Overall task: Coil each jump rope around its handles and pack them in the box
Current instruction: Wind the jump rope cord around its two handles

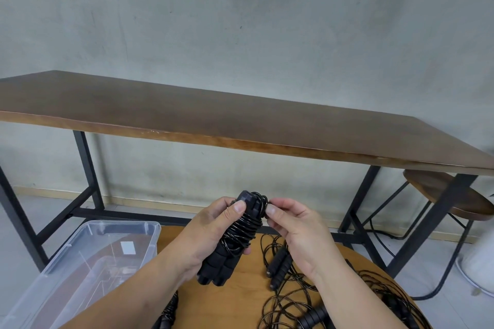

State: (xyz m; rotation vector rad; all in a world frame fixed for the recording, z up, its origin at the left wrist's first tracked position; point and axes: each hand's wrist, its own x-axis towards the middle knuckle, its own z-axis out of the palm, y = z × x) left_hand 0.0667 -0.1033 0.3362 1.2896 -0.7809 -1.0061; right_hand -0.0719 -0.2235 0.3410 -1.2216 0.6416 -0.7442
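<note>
Held thing: a black jump rope with two ribbed foam handles side by side and thin glossy cord wound round them [235,238] — it sits at lower centre of the frame, lifted above the round orange-brown wooden table [240,304].
Long axis: the bundle runs from lower left to upper right, handle butts low toward the wearer, cord ends of the handles high near the far table's lower rail.
Left hand [205,238]: wrapped round the handles from the left of the frame, thumb pressed over the upper coils, fingers curled behind — a closed hold on the bundle.
Right hand [291,224]: just right of the bundle's top, thumb and forefinger pinching the last loop of cord against the coil.
Key relation: the cord's loose end lies at the upper tip, on the right hand's side, so the tuck looks to be that hand's job.
Box: a clear plastic storage box [128,227] stands open at lower left, beside the left forearm and nearer that hand; no rope can be made out in it.
Remaining: several uncoiled black ropes with foam handles [280,264] lie tangled on the round table at lower right.
Stage: likely finishing this coil, packing not yet done.
</note>
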